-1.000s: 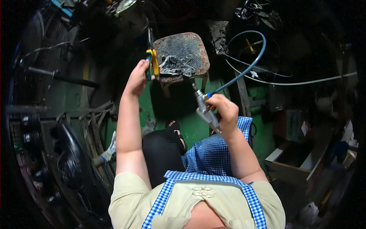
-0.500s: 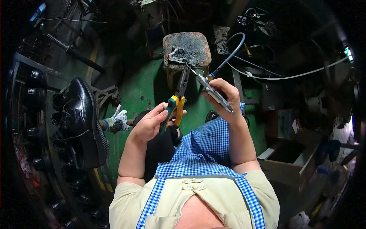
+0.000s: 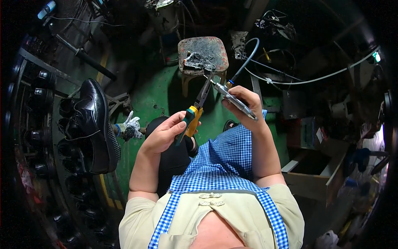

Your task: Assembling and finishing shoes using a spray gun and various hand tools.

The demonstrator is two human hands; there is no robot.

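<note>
My left hand (image 3: 166, 132) is closed around the green and yellow handles of long-nose pliers (image 3: 192, 118). The dark jaws point up and away, meeting or nearly meeting the front tip of a slim silver air tool (image 3: 238, 103). That tool is gripped in my right hand (image 3: 248, 101), its thin nose angled up to the left. From a blue fitting near its front runs a blue-grey hose (image 3: 249, 60). Whether the jaws clamp the tip cannot be made out. Just beyond both stands a worn stool (image 3: 203, 45) with a clump of dark, glossy material (image 3: 199, 62) on it.
At left, a black lace-up shoe (image 3: 94, 124) stands close by, before racks of more dark shoes (image 3: 39, 135). A soiled white glove (image 3: 132, 128) is beside it. An open box (image 3: 309, 178) sits at right. A pale hose (image 3: 315, 81) crosses the upper right.
The pliers have swung slightly right, their jaws now nearer the air tool's tip. The tool has shifted slightly right. Both hands keep their hold.
</note>
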